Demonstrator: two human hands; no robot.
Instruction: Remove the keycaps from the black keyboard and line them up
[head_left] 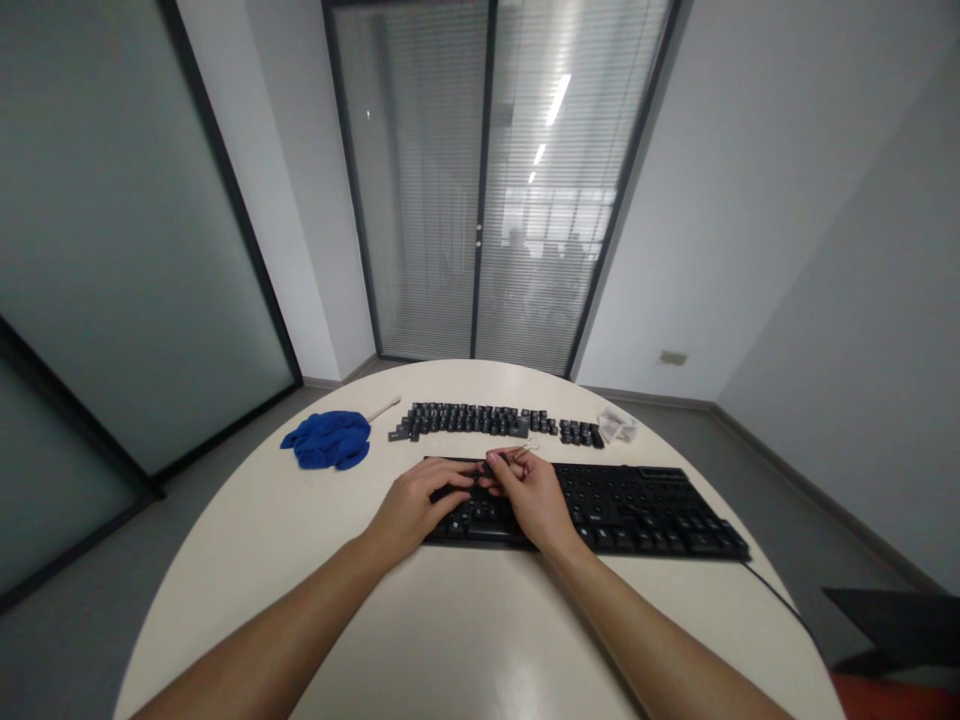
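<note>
A black keyboard [622, 510] lies on the round cream table, with many key positions bare and keycaps along its near edge. My left hand [424, 497] rests over its left part, fingers bent and fingertips at the keys; whether they hold anything is hidden. Beside it, my right hand [527, 490] is closed in a pinch over the keyboard, and a thin wire-like tool [529, 447] sticks out from its fingers. Both hands' fingertips nearly meet. Behind the keyboard, loose black keycaps [469, 418] are laid out in rows.
A crumpled blue cloth [328, 440] lies at the left of the table [247, 560], with a thin stick [385, 407] beside it. A clear plastic bag [618, 425] sits at the back right. The keyboard's cable [776, 592] runs off to the right, near a dark chair-like object [900, 625].
</note>
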